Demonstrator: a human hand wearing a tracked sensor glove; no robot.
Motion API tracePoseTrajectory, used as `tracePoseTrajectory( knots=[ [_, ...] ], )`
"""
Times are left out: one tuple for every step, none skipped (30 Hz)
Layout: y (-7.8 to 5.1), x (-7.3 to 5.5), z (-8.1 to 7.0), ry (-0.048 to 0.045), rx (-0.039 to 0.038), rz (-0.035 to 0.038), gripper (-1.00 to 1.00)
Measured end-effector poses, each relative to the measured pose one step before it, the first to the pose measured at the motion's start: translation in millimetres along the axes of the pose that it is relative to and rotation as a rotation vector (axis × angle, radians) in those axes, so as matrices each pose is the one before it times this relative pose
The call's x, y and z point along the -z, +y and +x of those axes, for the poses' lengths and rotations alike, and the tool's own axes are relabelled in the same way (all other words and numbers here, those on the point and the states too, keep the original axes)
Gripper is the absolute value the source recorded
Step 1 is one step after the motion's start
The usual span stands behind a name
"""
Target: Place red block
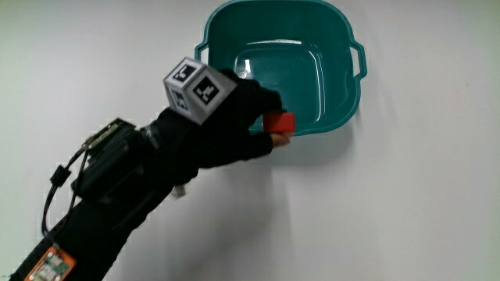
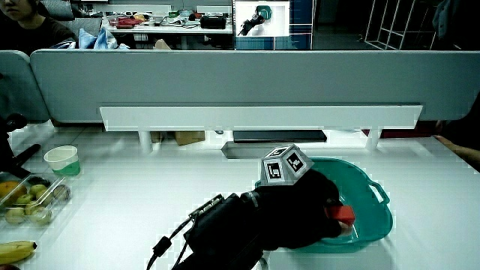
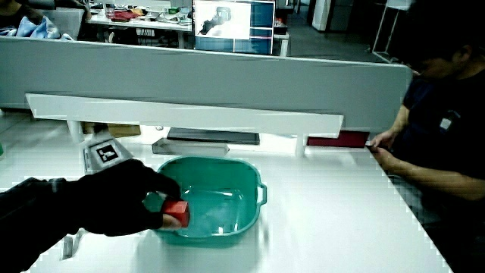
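The hand covers the part of the red block that its grip takes, so only the block's outer end shows in the main view, and which fingers press on it cannot be made out. The hand also hides the nearest stretch of the green tub's rim, and whether the block touches the rim or the tub's floor cannot be told. In a side view the forearm is cut off at the picture's edge. In a side view a clear box of fruit and a banana on the surface are cut off too.
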Motion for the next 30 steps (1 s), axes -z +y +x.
tracePoseTrajectory(
  knots=[
    [2.67,-2.57,0.7,0.02839,0.02067,0.02191,0.0],
    [2.13,-1.39,-0.58,-0.04222,-0.04833,-0.03589,0.0],
    [3.75,0.17,-2.32,-0.02611,0.00026,0.00535,0.0],
    [4.26,0.96,-2.56,-0.02876,0.00483,0.01091,0.0],
    [2.67,-0.95,0.63,0.00778,-0.00591,0.00153,0.0],
    [2.66,-0.95,0.63,0.00778,-0.00591,0.00153,0.0],
    [3.45,-0.83,0.4,0.01827,0.04951,0.03652,0.0],
    [3.29,0.77,-1.01,-0.0129,-0.0024,0.00056,0.0],
    [2.78,0.86,-0.54,-0.00619,-0.00591,0.00744,0.0],
    [2.86,0.64,0.03,0.01386,0.01439,0.01149,0.0],
    [2.56,1.44,-0.92,0.00133,-0.00729,-0.00222,0.0],
    [3.91,2.89,-2.83,0.00238,0.00802,0.00577,0.0],
    [2.23,1.65,-0.4,0.01052,-0.01025,0.00217,0.0],
    [2.11,1.64,-0.45,0.0138,-0.01045,-0.00669,0.0],
    [2.32,2.26,-1.98,0.00963,-0.00337,0.00343,0.0],
    [2.29,2.57,-2.94,0.00338,-0.00727,-0.00207,0.0],
    [1.35,1.94,-2.38,0.01382,-0.0122,-0.00167,0.0],
    [1.68,2.75,-3.75,0.01258,-0.00825,0.0021,0.0],
    [1.53,2.62,-3.9,-0.00321,-0.01156,-0.00299,0.0],
    [1.63,2.28,-3.07,0.00268,-0.00933,-0.00106,0.0],
    [1.49,1.94,-1.98,0.00713,-0.01565,-0.00234,0.0],
    [2.32,2.8,-2.68,-0.00269,-0.00954,-0.00398,0.0],
    [2.53,2.22,-2.32,0.00398,-0.00417,-0.00363,0.0],
    [0.72,0.83,-0.54,0.00831,-0.01459,-0.00392,0.0],
    [1.25,1.59,-1.03,0.00264,-0.00423,0.00137,0.0],
    [1.58,1.95,-0.89,0.00535,-0.00434,-0.00801,0.0],
    [0.91,1.8,-0.49,0.00951,-0.00945,-0.00274,0.0],
    [1.32,1.85,-0.74,-0.00165,-0.00482,-0.00488,0.0],
    [1.89,1.79,-0.5,0.00515,-0.00143,-0.00435,0.0],
    [2.03,1.73,-0.4,0.00656,-0.00214,-0.00187,0.0]
  ],
)
